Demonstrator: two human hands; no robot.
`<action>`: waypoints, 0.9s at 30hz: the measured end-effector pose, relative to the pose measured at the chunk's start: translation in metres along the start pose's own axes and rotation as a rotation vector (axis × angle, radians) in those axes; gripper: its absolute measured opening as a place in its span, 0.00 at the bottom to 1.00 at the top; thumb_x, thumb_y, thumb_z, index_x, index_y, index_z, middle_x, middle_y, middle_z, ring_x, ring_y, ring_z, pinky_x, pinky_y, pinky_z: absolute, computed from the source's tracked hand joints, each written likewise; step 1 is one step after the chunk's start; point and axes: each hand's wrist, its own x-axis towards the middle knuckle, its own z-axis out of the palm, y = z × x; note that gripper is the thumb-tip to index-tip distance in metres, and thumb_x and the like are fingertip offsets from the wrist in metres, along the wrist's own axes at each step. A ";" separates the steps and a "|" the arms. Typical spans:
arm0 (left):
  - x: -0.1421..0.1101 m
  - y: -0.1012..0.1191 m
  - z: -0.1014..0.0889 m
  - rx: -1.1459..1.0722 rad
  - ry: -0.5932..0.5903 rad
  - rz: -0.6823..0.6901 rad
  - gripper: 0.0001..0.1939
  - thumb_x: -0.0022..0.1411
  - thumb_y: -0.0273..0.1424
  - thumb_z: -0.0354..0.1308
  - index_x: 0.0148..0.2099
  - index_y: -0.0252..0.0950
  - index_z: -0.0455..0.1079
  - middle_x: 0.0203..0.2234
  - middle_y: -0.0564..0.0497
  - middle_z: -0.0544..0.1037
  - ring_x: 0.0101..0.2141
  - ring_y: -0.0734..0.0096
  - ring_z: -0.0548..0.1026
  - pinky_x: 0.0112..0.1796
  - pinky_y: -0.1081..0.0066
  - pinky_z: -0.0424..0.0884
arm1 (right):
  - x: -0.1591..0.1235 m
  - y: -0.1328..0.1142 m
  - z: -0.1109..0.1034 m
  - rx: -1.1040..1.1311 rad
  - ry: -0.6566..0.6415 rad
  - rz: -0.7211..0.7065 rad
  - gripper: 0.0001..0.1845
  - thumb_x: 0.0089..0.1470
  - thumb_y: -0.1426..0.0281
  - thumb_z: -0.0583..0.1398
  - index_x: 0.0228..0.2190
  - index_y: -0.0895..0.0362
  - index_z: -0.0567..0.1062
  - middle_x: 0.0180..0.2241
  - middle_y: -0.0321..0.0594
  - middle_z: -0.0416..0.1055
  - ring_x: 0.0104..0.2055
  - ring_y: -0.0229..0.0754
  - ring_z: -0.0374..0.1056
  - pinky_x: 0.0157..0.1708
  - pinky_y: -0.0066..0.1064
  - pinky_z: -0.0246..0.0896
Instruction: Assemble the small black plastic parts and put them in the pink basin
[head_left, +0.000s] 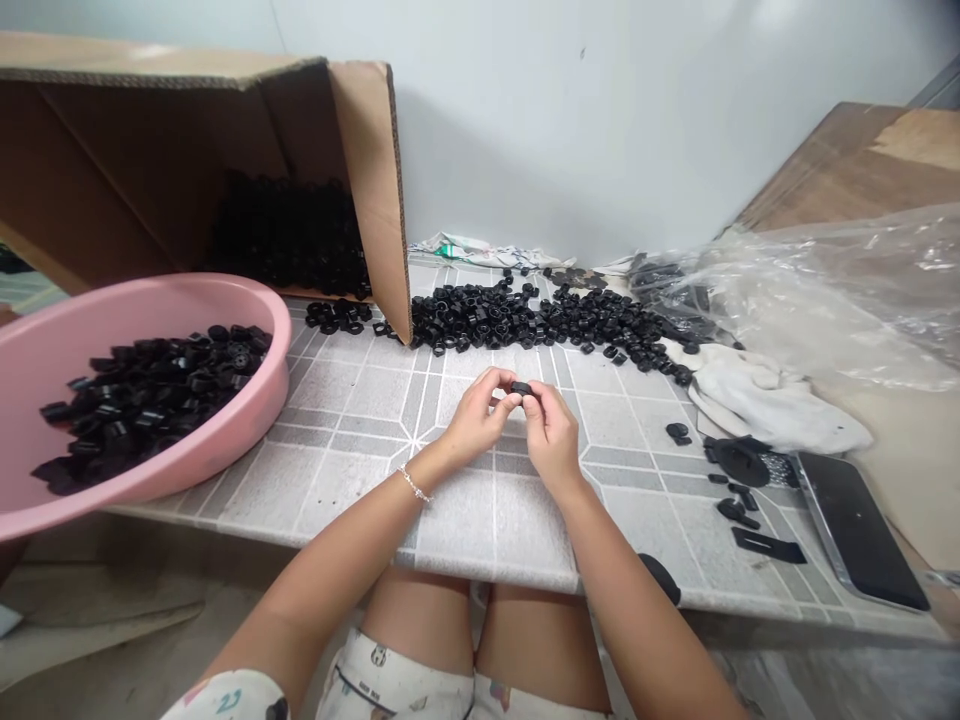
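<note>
My left hand (478,417) and my right hand (549,430) meet above the tiled table top (360,430), fingers pinched together on one small black plastic part (521,388). A bracelet sits on my left wrist. Behind the hands lies a long heap of the same black parts (540,320) along the wall. A pink basin (247,400) at the left holds many more of them.
A tipped cardboard box (367,180) with black parts inside stands at the back left. White cloth (765,400) and clear plastic sheeting (825,290) lie at the right, with a dark phone (855,525) and several loose black pieces (742,480) near it.
</note>
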 end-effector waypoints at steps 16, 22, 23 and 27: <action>0.003 0.004 -0.005 0.022 0.015 0.131 0.10 0.64 0.35 0.54 0.45 0.36 0.70 0.37 0.47 0.71 0.41 0.68 0.71 0.42 0.67 0.72 | 0.007 0.002 -0.005 0.273 0.000 0.090 0.11 0.56 0.61 0.59 0.39 0.54 0.72 0.39 0.42 0.69 0.42 0.43 0.68 0.43 0.37 0.66; 0.004 -0.008 -0.004 -0.037 -0.029 0.089 0.10 0.63 0.36 0.55 0.42 0.34 0.69 0.35 0.47 0.69 0.38 0.69 0.72 0.40 0.68 0.72 | 0.005 0.003 -0.004 0.227 0.010 0.119 0.11 0.55 0.61 0.60 0.33 0.56 0.71 0.32 0.39 0.67 0.36 0.41 0.66 0.37 0.34 0.64; 0.004 -0.009 -0.004 -0.039 -0.035 0.087 0.10 0.63 0.36 0.55 0.41 0.34 0.68 0.35 0.47 0.69 0.38 0.69 0.71 0.40 0.67 0.72 | 0.004 0.002 -0.003 0.225 0.007 0.130 0.11 0.55 0.60 0.60 0.33 0.56 0.71 0.32 0.39 0.68 0.36 0.41 0.66 0.36 0.34 0.64; 0.003 -0.010 -0.005 -0.001 -0.042 0.075 0.09 0.64 0.34 0.54 0.40 0.34 0.68 0.34 0.48 0.69 0.36 0.69 0.71 0.39 0.67 0.71 | 0.002 0.000 0.000 0.241 0.023 0.152 0.13 0.55 0.59 0.60 0.34 0.56 0.71 0.32 0.39 0.68 0.36 0.42 0.67 0.37 0.35 0.65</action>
